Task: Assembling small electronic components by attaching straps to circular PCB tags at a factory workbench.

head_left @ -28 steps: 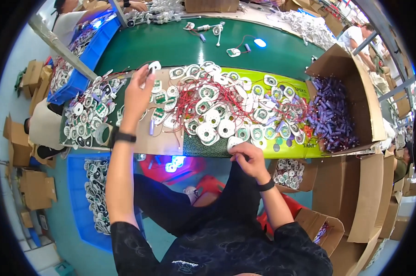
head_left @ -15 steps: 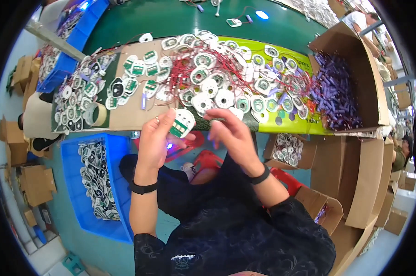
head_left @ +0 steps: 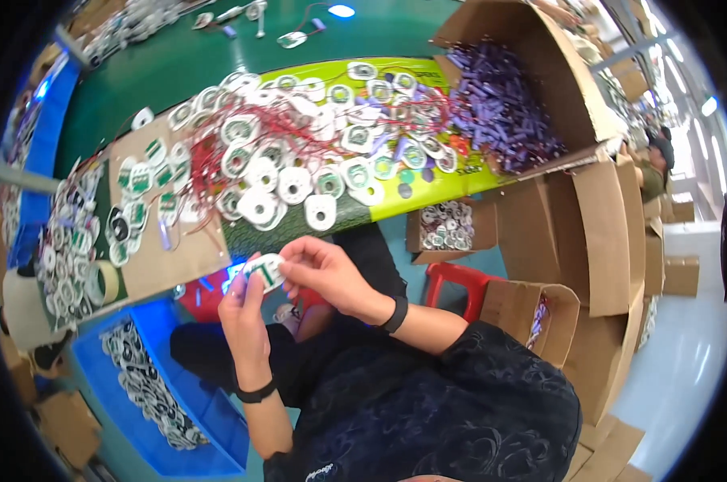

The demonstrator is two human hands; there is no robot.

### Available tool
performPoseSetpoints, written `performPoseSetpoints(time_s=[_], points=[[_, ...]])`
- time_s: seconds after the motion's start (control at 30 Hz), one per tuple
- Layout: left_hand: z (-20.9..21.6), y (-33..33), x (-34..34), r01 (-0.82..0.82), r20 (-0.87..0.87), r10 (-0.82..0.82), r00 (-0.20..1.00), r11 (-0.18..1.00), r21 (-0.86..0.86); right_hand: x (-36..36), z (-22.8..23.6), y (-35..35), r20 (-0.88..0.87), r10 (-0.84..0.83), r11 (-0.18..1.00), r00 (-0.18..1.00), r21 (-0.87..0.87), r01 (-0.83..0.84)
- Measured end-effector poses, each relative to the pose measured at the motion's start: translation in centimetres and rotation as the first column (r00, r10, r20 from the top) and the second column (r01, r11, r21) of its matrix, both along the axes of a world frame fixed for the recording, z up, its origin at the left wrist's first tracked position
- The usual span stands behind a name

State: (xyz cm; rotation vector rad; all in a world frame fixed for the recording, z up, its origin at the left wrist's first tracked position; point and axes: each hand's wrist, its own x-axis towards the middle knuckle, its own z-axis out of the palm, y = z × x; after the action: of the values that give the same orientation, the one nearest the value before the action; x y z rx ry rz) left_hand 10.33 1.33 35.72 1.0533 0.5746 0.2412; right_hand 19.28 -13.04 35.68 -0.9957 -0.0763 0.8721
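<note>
Between my hands, just off the table's near edge, is a white rounded plastic housing with a green circuit board (head_left: 265,272). My left hand (head_left: 247,317) grips it from the left and below, thumb against the board side. The fingers of my right hand (head_left: 325,277) pinch its right edge; whether they also hold a small piece there is too blurred to tell. Beyond my hands lies a heap of white ring-shaped housings (head_left: 295,185), tangled with red wires (head_left: 210,157). Several housings with green boards (head_left: 140,178) lie on a cardboard sheet (head_left: 150,261) to the left.
A cardboard box of purple cylinders (head_left: 504,108) stands at the table's right. Below the table are a blue bin (head_left: 190,365) of housings, a small carton (head_left: 484,229) and a red stool (head_left: 452,281). A tape roll (head_left: 106,283) sits at the left end; a lit lamp piece (head_left: 341,11) lies far back.
My right hand, open and apart before, now pinches the housing's edge. The housing has tilted and come lower, toward me. The whole view has turned, shifting the table leftward.
</note>
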Motion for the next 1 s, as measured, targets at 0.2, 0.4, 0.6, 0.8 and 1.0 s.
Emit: performPoseSetpoints(time_s=[0.2,0.4,0.6,0.8,1.0], points=[[-1.5,-1.1,-1.8,-0.055,0.101,0.065,0.993,0.993,-0.101,5.2,0.5,-7.0,0.625,-0.022,0.892,0.780,-0.339,0.297],[-3.1,-2.1,-2.7,-0.043,-0.022,0.044,0.999,0.997,0.058,14.8,4.0,-12.8,0.877,0.151,0.644,0.456,-0.437,0.628],[-2.1,-4.0,-2.9,0.087,-0.036,-0.083,0.996,0.987,0.137,23.1,6.9,-11.6,0.936,0.268,0.567,0.227,-0.344,0.748],[-3.2,-4.8,-3.8,0.119,-0.030,-0.117,0.993,0.990,0.078,33.3,3.6,-6.2,0.777,0.626,0.568,0.068,-0.514,0.643],[-2.5,-5.2,-4.5,0.090,-0.001,-0.091,0.996,0.989,0.114,32.8,3.1,-0.8,0.548,0.836,0.451,-0.029,-0.656,0.605]])
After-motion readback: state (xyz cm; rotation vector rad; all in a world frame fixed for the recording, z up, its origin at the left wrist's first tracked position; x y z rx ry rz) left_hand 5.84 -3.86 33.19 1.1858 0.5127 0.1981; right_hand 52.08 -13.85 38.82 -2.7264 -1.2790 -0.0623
